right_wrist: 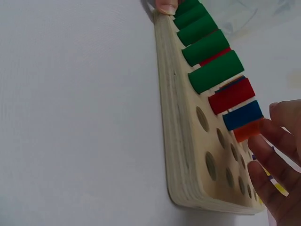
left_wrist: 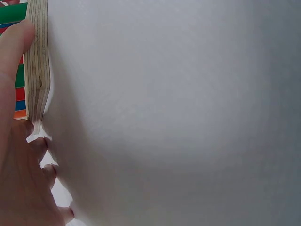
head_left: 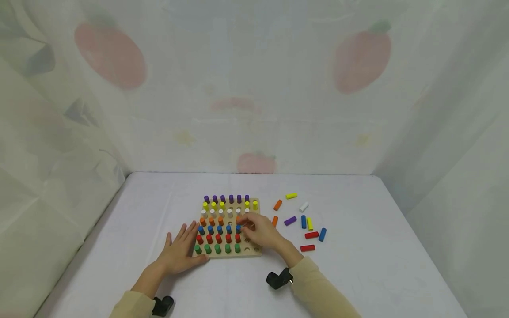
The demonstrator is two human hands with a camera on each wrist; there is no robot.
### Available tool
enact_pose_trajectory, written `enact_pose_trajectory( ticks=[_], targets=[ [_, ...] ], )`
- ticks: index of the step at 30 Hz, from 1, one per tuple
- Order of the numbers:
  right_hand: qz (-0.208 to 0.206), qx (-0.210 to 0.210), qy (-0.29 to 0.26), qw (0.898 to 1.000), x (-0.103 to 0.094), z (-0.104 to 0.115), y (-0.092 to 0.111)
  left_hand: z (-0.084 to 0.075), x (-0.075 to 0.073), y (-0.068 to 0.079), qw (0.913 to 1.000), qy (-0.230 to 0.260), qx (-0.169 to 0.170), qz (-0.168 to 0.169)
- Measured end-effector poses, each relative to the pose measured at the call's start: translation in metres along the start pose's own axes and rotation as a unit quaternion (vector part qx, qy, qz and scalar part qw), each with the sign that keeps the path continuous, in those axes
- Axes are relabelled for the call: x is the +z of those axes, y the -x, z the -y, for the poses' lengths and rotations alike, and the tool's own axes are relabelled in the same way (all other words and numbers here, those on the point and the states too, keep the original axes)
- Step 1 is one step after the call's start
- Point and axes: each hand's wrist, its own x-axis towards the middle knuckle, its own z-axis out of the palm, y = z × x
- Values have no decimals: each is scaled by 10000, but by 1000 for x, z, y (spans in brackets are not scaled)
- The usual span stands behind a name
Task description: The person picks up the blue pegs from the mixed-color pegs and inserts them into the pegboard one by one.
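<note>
A wooden pegboard (head_left: 254, 253) stands on the table, with rows of green, red, blue, orange, white, yellow and purple pegs upright in it. My left hand (head_left: 179, 255) lies at its left front corner, fingers spread and straight, the thumb touching the front edge. Over the right part of the board, my right hand (head_left: 260, 230) has its thumb and fingertips at the top of an orange peg (right_wrist: 248, 130). That peg stands behind a blue peg (right_wrist: 243, 115) and a red peg (right_wrist: 232, 96). The fingers partly hide the rows on that side.
Loose pegs lie right of the board: a purple peg (head_left: 290, 221), a white peg (head_left: 304, 207), and several orange, yellow, blue and red ones. Bare holes (right_wrist: 210, 165) show at the board's right side. Hanging cloth (head_left: 254, 88) surrounds the white table (head_left: 358, 265).
</note>
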Motion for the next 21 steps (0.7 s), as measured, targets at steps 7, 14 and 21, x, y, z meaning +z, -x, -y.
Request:
enact_pose_trajectory(
  ticks=[7, 14, 21],
  targets=[
    [-294, 1, 24, 9996, -18, -3, 5, -1, 0, 0, 10000, -6, -18, -2],
    [-670, -197, 245, 9973, -46, -6, 8, -1, 0, 0, 10000, 18, -43, 31],
    [-994, -225, 376, 9941, -75, -16, 14, 1, 1, 0, 10000, -22, -40, 0]
  ],
)
